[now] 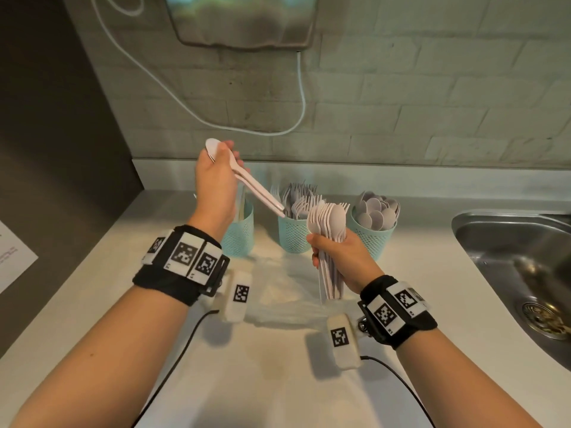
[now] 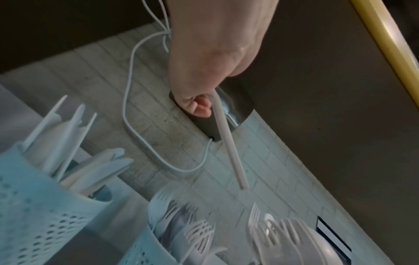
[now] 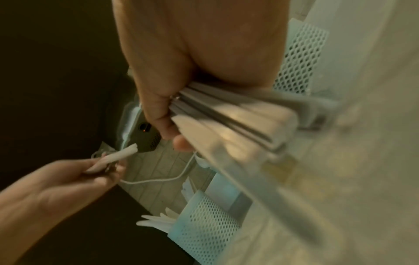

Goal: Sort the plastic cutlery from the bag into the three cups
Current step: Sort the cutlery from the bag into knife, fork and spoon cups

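Observation:
Three teal mesh cups stand in a row at the back of the counter: the left cup with knives, the middle cup with forks, the right cup with spoons. My left hand is raised above the left cup and grips white spoons by their bowls, handles slanting down towards the middle cup. My right hand grips an upright bundle of mixed cutlery in front of the middle and right cups. The clear plastic bag lies flat on the counter beneath my hands.
A steel sink is set into the counter at the right. A white cable hangs on the brick wall behind the cups. A sheet of paper lies at the left edge.

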